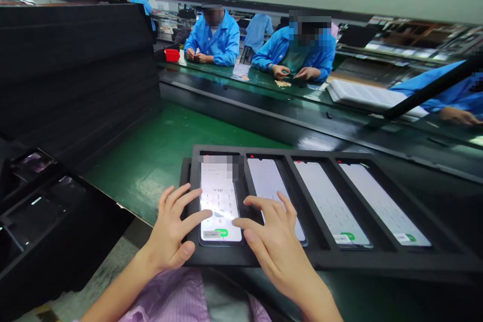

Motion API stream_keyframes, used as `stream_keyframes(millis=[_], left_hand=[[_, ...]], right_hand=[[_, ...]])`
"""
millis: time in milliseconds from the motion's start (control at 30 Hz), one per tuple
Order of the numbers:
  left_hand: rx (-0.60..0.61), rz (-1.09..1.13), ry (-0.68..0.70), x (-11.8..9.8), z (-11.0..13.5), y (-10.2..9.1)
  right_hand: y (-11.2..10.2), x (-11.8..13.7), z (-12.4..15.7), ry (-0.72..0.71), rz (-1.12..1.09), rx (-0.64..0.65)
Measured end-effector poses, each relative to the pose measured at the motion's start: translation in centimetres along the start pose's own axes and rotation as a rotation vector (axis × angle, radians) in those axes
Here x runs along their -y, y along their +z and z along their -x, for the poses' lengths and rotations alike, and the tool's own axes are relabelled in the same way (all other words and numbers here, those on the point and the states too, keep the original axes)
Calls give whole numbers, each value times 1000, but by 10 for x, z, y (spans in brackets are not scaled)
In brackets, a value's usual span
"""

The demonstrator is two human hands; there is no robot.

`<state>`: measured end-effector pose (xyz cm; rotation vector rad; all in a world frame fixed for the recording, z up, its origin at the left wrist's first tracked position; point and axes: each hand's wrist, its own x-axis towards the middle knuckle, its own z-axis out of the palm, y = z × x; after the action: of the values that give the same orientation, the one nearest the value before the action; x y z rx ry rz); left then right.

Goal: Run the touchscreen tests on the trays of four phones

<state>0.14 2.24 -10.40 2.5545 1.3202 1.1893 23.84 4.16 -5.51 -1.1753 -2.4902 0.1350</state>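
Observation:
Several lit smartphones lie face up in separate slots of a black foam tray [264,257]. The leftmost smartphone [217,206] shows a dial pad with symbols and digits typed above it, a green call button and a barcode label near its bottom. My left hand [171,231] reaches over its left edge, fingers spread, index fingertip over the keypad. My right hand [277,241] hovers at its right edge, fingers apart, index finger pointing at the lower keys. That hand partly covers the second smartphone [266,176]. Farther right lie a third smartphone [328,201] and a fourth smartphone [381,201].
A tall stack of black trays [75,60] rises at the left, above a tray with dark phones [41,216]. Behind the green bench [181,123] runs a dark conveyor. Co-workers in blue jackets [222,35] sit across, near a red bin [172,55] and white trays [370,95].

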Motion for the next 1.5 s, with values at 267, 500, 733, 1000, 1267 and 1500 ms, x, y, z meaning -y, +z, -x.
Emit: stream_keyframes(millis=[267,500,733,1000,1267,1500], left_hand=[[21,-5,43,-2,-2,-2],[14,-8,12,1,0,-5],[186,23,156,-3,-34,-27],[715,-31,330,-37,-113,4],[736,-87,352,-46,-126,15],[582,-95,375,-42,-119,19]], right_hand=[[1,0,0,-15,5,-46],[-1,-5,3,-56,19,-124],[-19,-63,41,89,38,-434],[-27,-66,46,126,31,-357],[-29,-67,48,147,1,-282],[-30,-63,46,157,-15,-301]])
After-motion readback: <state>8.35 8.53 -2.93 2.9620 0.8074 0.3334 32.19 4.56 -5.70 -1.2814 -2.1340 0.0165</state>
